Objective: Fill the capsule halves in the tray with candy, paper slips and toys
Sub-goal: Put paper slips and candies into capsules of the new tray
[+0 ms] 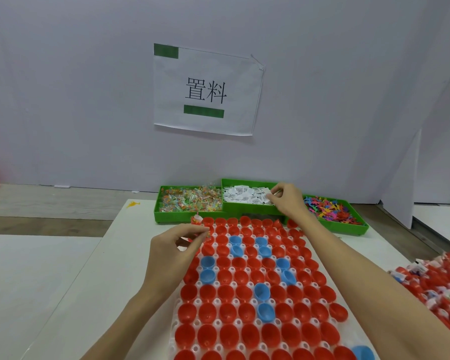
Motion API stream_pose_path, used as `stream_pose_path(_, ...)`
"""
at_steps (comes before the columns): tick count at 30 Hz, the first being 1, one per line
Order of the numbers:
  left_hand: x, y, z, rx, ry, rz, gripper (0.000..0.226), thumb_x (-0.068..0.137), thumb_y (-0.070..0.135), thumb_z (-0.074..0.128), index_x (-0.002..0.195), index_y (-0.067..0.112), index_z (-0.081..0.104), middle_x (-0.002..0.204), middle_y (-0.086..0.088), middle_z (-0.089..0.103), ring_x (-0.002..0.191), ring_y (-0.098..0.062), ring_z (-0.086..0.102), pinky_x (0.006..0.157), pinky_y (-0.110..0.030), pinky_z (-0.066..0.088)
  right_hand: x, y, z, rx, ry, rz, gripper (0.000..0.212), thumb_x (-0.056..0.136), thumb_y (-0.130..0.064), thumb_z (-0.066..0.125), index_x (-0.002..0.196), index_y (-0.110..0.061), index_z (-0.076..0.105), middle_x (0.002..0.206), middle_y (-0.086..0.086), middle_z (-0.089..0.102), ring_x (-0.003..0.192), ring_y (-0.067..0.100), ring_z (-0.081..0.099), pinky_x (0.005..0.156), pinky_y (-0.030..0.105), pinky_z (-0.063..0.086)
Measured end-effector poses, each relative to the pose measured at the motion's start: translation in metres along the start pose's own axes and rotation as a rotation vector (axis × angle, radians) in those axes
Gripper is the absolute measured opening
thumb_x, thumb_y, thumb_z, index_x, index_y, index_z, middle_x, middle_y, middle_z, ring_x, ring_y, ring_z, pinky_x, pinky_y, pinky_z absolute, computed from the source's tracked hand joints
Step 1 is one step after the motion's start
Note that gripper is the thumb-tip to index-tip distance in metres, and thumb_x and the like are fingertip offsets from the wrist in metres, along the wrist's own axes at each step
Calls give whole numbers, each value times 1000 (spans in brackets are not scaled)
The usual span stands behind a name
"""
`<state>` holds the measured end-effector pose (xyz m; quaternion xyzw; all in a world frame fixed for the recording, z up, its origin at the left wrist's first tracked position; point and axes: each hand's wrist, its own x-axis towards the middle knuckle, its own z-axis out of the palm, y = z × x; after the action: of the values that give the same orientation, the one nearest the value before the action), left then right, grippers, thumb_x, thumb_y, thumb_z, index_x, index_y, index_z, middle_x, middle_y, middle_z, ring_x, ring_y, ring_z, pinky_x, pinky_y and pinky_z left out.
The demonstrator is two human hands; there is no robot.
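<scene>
My left hand (178,246) hovers over the far-left corner of the tray (192,348), thumb and forefinger pinching a small item, looks like a wrapped candy with something red, too small to be sure. My right hand (287,201) reaches to the far middle bin (247,207) and pinches a paper slip (270,196) off the pile.

The tray is white moulded plastic with round sockets and lies right in front of me. It is full of open capsule halves (226,314), mostly red, a few blue (207,276). They are glossy, thin, rigid cups. I judge them very light and easy to tip or pop out, so drop things in from above and don't press the rims. The far-left corner cup (196,219) already seems to hold something; the rest look unfilled.

Three green plastic bins sit at the far edge:
- Candy (190,200) on the left, in clear crinkly wrappers, probably slippery. Pinch by the wrapper end.
- Slips in the middle, folded white printed paper, flimsy and likely to stick together. Peel off one by its edge.
- Toys (330,207) on the right, small flat multicoloured figures, probably stiff and tangly. Take one by a limb.

Near right is another batch of red capsules (442,281) with contents.
</scene>
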<state>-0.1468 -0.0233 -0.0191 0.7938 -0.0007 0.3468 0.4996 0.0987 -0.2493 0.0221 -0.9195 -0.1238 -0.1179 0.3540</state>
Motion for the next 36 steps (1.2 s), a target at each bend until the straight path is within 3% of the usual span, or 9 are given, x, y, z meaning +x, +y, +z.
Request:
stream_pose_path(5, -1, 4, -1, 11, -22, 14, 34, 85, 10, 79, 97, 41, 72, 95, 23, 73, 92, 2, 68, 73, -10, 55, 2, 6, -2, -27, -12, -31, 16, 96, -16, 70, 110, -12, 73, 91, 10, 74, 84, 23, 70, 70, 27, 49)
stream_pose_path(10, -1, 5, -1, 19, -36, 12, 34, 86, 11, 79, 95, 43, 73, 92, 26, 73, 90, 0, 69, 73, -12, 56, -2, 8, -8, -86, -25, -75, 48, 95, -11, 69, 141, -7, 54, 85, 2, 71, 80, 16, 65, 84, 31, 49)
stream_pose_path(14, -1, 5, 0, -10, -29, -18, 23, 84, 17, 80, 103, 30, 76, 95, 18, 76, 91, 2, 71, 79, -12, 57, -18, -5, -22, -48, 39, -127, 26, 92, -16, 73, 115, -4, 66, 88, 6, 74, 81, 18, 68, 84, 33, 56)
stream_pose_path(17, 0, 9, 0, -35, -28, -23, 18, 83, 22, 80, 101, 22, 78, 91, 16, 77, 89, 0, 72, 79, -12, 56, -47, -25, -34, 41, 55, -216, 11, 89, -21, 77, 95, -12, 74, 83, -4, 75, 77, 7, 70, 76, 21, 57)
stream_pose_path(21, -2, 17, 3, -99, -66, -61, 15, 85, 17, 79, 99, 22, 79, 89, 16, 77, 88, -5, 74, 79, -16, 59, -105, -52, -40, 166, -74, -308, 6, 87, -22, 78, 93, -23, 77, 84, -15, 74, 79, -3, 69, 72, 8, 52)
stream_pose_path(25, -7, 33, 4, -283, -160, -98, 12, 86, 16, 78, 98, 17, 77, 91, 2, 79, 85, -15, 78, 79, -25, 62, -159, -64, -39, 289, -158, -362, 8, 89, -19, 78, 93, -25, 77, 86, -16, 76, 83, 3, 72, 75, 17, 57)
stream_pose_path(28, -14, 42, 7, -306, -256, -60, 12, 85, 16, 80, 97, 15, 76, 94, -2, 78, 86, -22, 78, 79, -28, 62, -180, -70, -39, 309, -197, -434, 5, 91, -23, 76, 94, -26, 77, 84, -16, 74, 83, 7, 72, 71, 15, 53)
stream_pose_path(32, -20, 47, 12, -258, -212, -61, 9, 85, 19, 80, 94, 20, 78, 89, 1, 78, 86, -19, 77, 79, -27, 62, -186, -71, -41, 385, -242, -438, 9, 93, -21, 73, 99, -24, 79, 88, -15, 76, 87, 6, 73, 74, 15, 54)
stream_pose_path(36, -21, 49, 15, -282, -175, -87, 9, 83, 20, 80, 90, 26, 79, 88, 0, 78, 87, -19, 76, 78, -24, 61, -189, -68, -40, 419, -286, -427, 11, 92, -21, 74, 102, -26, 77, 93, -13, 76, 91, 9, 73, 78, 24, 59)
